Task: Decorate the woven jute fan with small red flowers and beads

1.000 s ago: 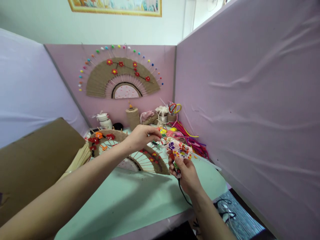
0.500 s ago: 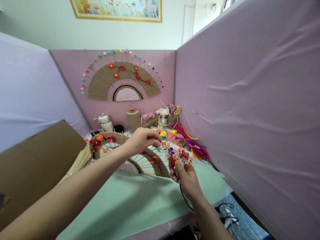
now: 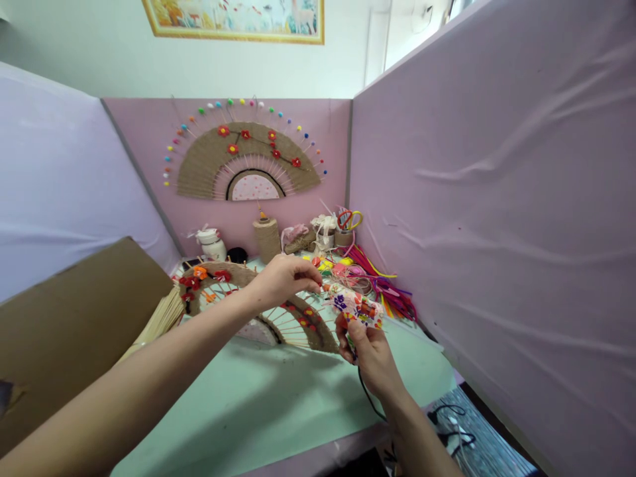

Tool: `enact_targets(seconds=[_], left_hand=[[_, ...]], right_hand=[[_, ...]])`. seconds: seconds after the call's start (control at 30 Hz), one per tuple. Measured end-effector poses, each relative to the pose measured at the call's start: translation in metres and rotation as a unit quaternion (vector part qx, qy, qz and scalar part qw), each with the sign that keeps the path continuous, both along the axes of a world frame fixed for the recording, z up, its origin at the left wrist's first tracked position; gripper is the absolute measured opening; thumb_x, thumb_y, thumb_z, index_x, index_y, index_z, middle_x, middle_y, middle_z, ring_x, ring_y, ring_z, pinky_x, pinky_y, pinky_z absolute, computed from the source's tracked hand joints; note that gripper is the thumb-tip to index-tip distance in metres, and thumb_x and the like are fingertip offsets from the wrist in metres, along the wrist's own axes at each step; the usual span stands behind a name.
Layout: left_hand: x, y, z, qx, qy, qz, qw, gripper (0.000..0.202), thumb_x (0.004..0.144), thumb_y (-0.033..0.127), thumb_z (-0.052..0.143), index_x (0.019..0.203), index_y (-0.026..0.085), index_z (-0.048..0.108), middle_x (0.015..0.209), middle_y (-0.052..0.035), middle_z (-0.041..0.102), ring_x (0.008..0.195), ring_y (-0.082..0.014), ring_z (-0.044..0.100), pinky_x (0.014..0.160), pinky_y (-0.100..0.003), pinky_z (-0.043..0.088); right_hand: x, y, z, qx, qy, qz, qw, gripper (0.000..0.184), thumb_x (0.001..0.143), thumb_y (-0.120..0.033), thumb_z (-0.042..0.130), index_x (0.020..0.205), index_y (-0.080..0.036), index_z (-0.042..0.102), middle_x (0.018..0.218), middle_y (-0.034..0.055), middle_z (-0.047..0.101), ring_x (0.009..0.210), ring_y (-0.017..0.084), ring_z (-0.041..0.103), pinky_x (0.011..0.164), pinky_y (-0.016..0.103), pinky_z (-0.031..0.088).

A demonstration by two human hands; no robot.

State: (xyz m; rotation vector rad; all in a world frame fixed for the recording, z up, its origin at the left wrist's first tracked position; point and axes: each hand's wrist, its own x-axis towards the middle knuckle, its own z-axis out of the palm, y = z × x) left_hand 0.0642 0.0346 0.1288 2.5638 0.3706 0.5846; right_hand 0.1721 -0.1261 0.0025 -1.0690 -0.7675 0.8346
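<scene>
My right hand (image 3: 370, 351) is wrapped round the handle of a hot glue gun (image 3: 352, 305) with a flower-patterned body. Its nozzle points left, and a black cord hangs from its grip. Close to that nozzle, my left hand (image 3: 288, 277) has its fingertips pinched together; whatever small thing they hold is too small to make out. Behind and under my left forearm lies a half-round fan (image 3: 318, 324) of thin sticks and brown twine, with red, orange and yellow flowers on it.
A finished-looking fan (image 3: 199, 169) hangs on the pink back panel. Along it stand a white bottle (image 3: 212, 246), a twine cone (image 3: 267, 240) and scissors (image 3: 349, 220) in a holder. Colourful pipe cleaners (image 3: 390, 291) lie right. Cardboard (image 3: 84, 318) and a stick bundle (image 3: 159, 318) are left.
Both hands stay almost in place, the left fingertips still beside the glue gun's nozzle. The whole view has shifted very slightly.
</scene>
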Motion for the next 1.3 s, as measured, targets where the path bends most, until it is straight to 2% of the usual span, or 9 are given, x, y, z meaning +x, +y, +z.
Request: enact_targets(seconds=[0.43, 0.67, 1.3], left_hand=[[-0.001, -0.001, 0.002, -0.005, 0.013, 0.003, 1.000, 0.004, 0.073, 0.017, 0.072, 0.073, 0.018, 0.075, 0.067, 0.0002, 0.073, 0.065, -0.0124, 0.065, 0.066, -0.021, 0.046], [0.000, -0.002, 0.002, -0.005, 0.017, 0.011, 1.000, 0.004, 0.071, 0.014, 0.074, 0.073, 0.016, 0.076, 0.067, 0.0008, 0.074, 0.065, -0.0115, 0.065, 0.065, -0.019, 0.045], [0.000, -0.001, 0.001, 0.007, 0.017, 0.012, 1.000, 0.004, 0.072, 0.014, 0.074, 0.073, 0.017, 0.076, 0.067, 0.0010, 0.074, 0.064, -0.0114, 0.065, 0.065, -0.019, 0.045]], right_hand=[[0.000, 0.003, -0.003, 0.005, 0.009, 0.010, 1.000, 0.055, 0.076, -0.069, 0.062, 0.073, -0.014, 0.061, 0.060, -0.0032, 0.045, 0.048, 0.007, 0.039, 0.046, 0.024, 0.027], [0.001, 0.005, -0.005, 0.000, 0.013, 0.008, 1.000, 0.060, 0.072, -0.073, 0.062, 0.075, -0.014, 0.061, 0.058, -0.0036, 0.044, 0.048, 0.007, 0.038, 0.045, 0.023, 0.028], [0.002, 0.005, -0.009, -0.003, -0.015, 0.013, 1.000, 0.058, 0.076, -0.073, 0.058, 0.071, -0.015, 0.056, 0.055, -0.0039, 0.044, 0.048, 0.008, 0.039, 0.046, 0.024, 0.029]])
